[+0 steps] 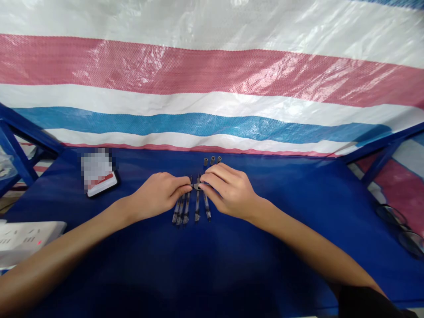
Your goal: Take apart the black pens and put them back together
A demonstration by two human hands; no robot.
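Note:
Both hands meet over a row of slim clear-barrelled pens (186, 211) lying on the blue table. My left hand (160, 192) is closed in a pinch at one end of a small dark grey piece (196, 187). At its other end, the fingertips of my right hand (230, 190) pinch the same piece or a part joined to it; the fingers partly cover it. Several pens lie below, with a gap between the left group and a middle pen (198, 207). Just beyond my right hand stand three short grey hollow cylinders (213, 160).
At the left lies a dark-edged device (104, 185) whose screen is partly pixelated. A white power strip (31, 238) with a red light sits near the left edge. Glasses (392, 216) lie at the far right. A striped plastic sheet (212, 70) hangs behind the blue table (291, 212).

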